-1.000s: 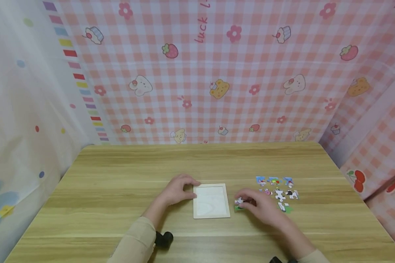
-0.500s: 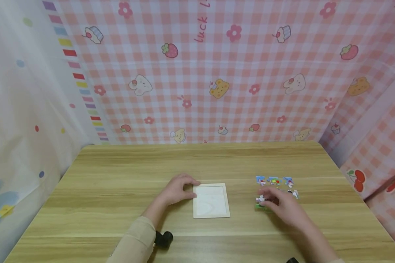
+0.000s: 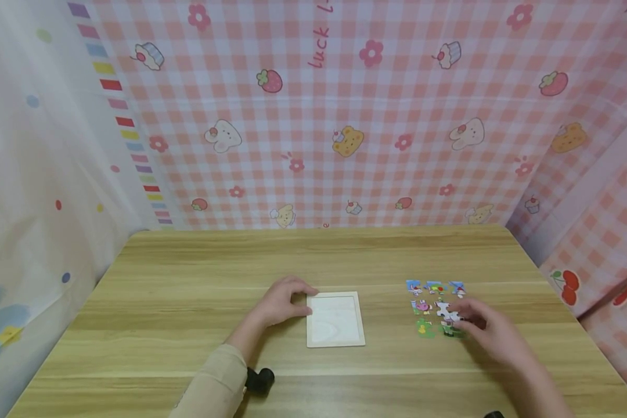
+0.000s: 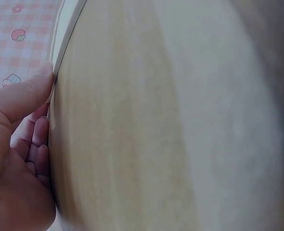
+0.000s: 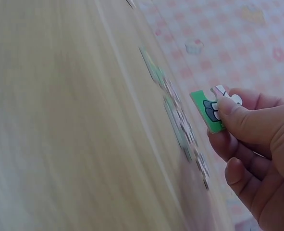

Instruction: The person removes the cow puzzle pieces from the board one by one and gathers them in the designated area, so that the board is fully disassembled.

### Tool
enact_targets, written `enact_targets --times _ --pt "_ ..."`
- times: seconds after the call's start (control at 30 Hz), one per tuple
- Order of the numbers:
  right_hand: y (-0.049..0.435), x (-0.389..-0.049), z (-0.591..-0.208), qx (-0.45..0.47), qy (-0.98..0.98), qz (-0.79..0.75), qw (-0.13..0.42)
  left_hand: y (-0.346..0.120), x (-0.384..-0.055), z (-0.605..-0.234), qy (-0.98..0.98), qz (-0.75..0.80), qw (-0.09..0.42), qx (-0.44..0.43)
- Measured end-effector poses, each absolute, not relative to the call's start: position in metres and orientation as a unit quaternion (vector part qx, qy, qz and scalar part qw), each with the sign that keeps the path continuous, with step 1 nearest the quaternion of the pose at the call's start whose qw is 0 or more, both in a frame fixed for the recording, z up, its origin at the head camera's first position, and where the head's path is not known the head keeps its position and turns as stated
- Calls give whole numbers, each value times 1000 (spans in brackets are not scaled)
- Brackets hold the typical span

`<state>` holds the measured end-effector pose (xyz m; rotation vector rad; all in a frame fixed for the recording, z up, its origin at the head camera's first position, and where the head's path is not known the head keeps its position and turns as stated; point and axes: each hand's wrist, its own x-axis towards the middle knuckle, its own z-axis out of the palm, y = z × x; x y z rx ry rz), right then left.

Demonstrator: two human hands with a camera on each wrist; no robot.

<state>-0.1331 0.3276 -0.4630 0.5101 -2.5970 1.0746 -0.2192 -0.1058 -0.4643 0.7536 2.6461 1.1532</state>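
Observation:
My right hand pinches a puzzle piece between thumb and fingers in the right wrist view; it is green and white with dark outlines. That hand is at the right side of the loose puzzle pieces and hides some of them in the head view. Left of them lies a square, pale wooden puzzle tray with nothing in it. My left hand holds the tray at its upper left, with fingertips at the corner and thumb against the left edge.
All of this is on a wood-grain table. A pink checked cloth hangs behind its far edge, with a white dotted cloth at the left. A black device sits at the left wrist.
With the piece in its grip, my right hand has moved right from beside the tray, across the loose pieces, uncovering those on the left. My left hand and the tray have stayed put.

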Motion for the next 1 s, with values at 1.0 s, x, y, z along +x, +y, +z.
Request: enact_targets --times 1.0 --pt "370 -127 -475 112 -934 323 105 -107 -221 -468 883 387 76 255"
